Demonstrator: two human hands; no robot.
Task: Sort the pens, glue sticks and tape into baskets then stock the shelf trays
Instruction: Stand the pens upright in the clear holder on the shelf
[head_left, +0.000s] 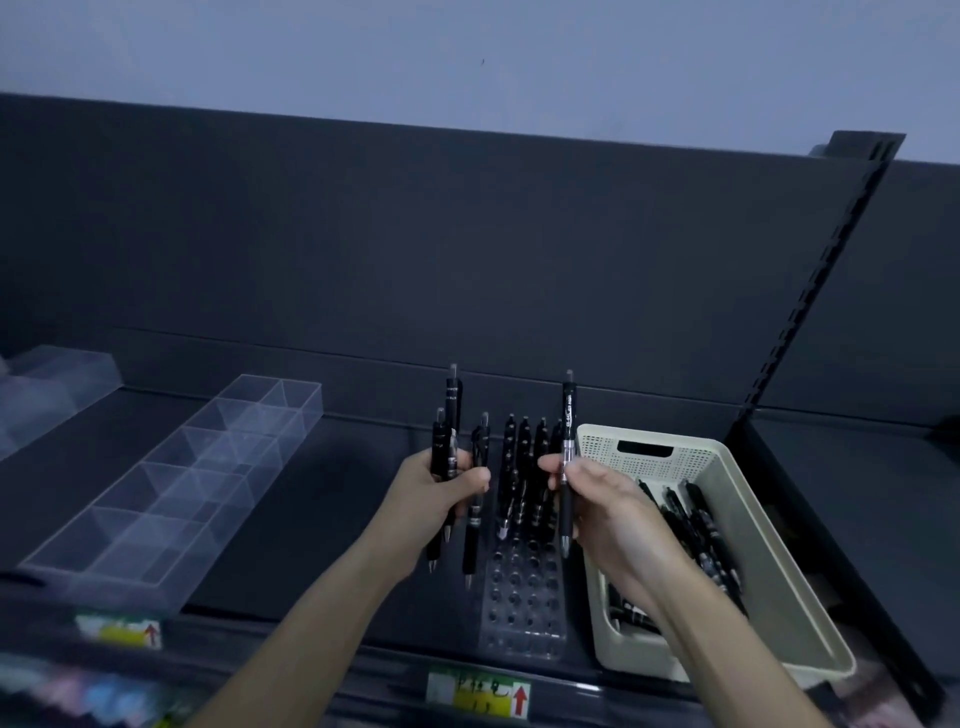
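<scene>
A dim, blue-grey scene under soft, even light, with faint shadows. Detail is swallowed by the black shelf (311, 519). A dull sheen is caught on the clear tray (244, 483). Lines are bent near the edges, and the bottom-edge labels (478, 693) are smeared by blur.

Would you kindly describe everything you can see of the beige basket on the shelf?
The beige basket is a rectangular plastic tub with perforated walls and a slot handle cut into its far end. It stands upright on the dark shelf, at the right, close beside the clear pen rack. Several black pens lie loose inside. The person's right forearm crosses above its near left corner; contact cannot be told.
</scene>
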